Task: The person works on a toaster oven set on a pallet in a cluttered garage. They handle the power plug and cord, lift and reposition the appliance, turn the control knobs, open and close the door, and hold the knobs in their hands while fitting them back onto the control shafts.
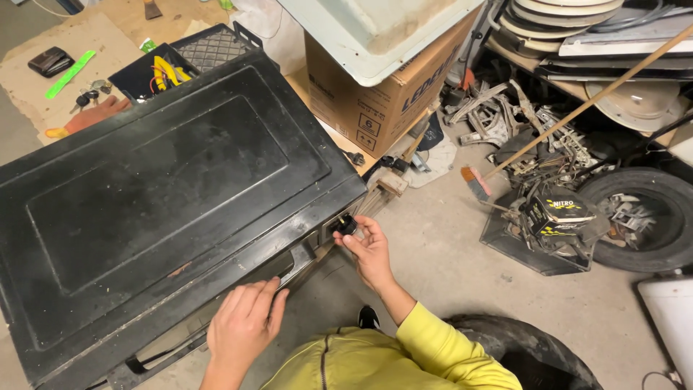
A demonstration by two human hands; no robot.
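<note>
Big black oven casing (pixel 166 195), dusty and scuffed, lying across the left and middle of the view with its front face turned toward the yellow sleeves (pixel 433 347). Sits on a bench (pixel 29 65) covered in brown cardboard. Beyond it, a cardboard box (pixel 382 94) with a white enamelled lid-like panel (pixel 368 29) resting on top. To the right, on the concrete floor (pixel 447 267), a heap of metal scrap (pixel 534 144) beside a car tyre (pixel 650 209), with a broom (pixel 577 108) leaning across the heap. Another dark tyre (pixel 527 354) low in the frame, just beside the yellow sleeve. Behind the casing, a black plastic tray (pixel 209 47) holding yellow-handled tools (pixel 167 72).

Left hand (pixel 242 325) resting flat on the long door handle (pixel 299 263) along the casing's front edge, fingers curled over it, grip loosely closed on the bar. Right hand (pixel 364 249) at the casing's front right corner, grip of thumb and fingertips pinched together on a small black knob (pixel 345 224) mounted there.

On the bench at far left: an orange-handled tool (pixel 90 115), a green strip (pixel 70 74), a dark wallet-like case (pixel 49 61), and a small bunch of keys (pixel 90 94).
</note>
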